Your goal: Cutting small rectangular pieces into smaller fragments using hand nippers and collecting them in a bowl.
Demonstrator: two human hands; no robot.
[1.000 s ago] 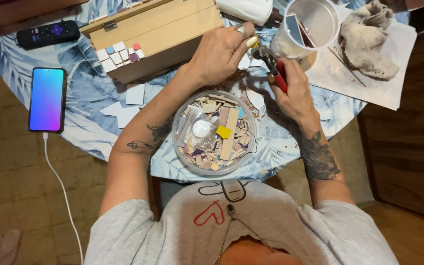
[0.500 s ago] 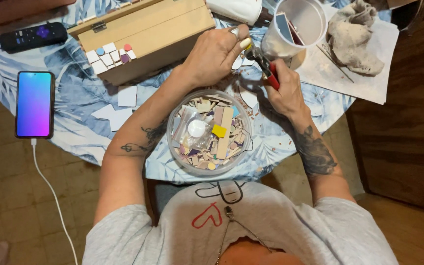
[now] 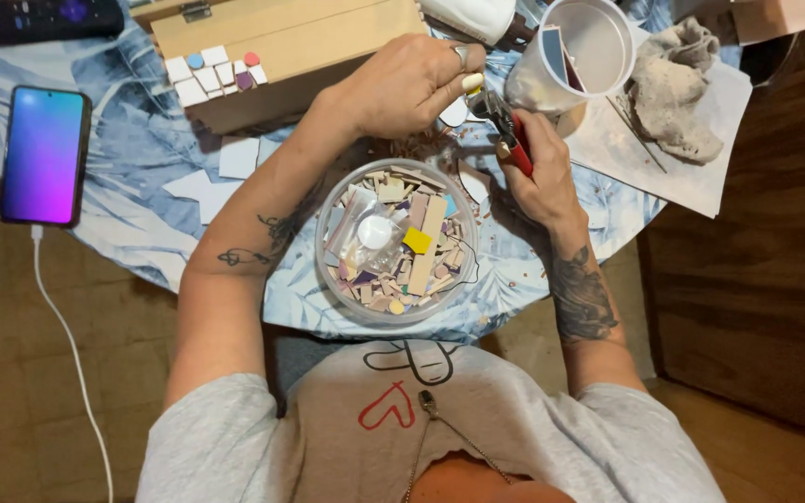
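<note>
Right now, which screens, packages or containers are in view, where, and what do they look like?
Phone: left on the table, lit purple-blue screen, white cable.
Remote: top left, black.
Wooden box: top centre, small tiles on it.
Clear tub: centre, full of tile pieces.
White cup: top right.

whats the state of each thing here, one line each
phone: screen lit, cable plugged in
wooden box: shut, small tiles on its side
clear bowl: full of tile pieces
white cup: open, tile pieces standing inside
nippers: gripped in right hand
left hand: pinching a white tile piece
</note>
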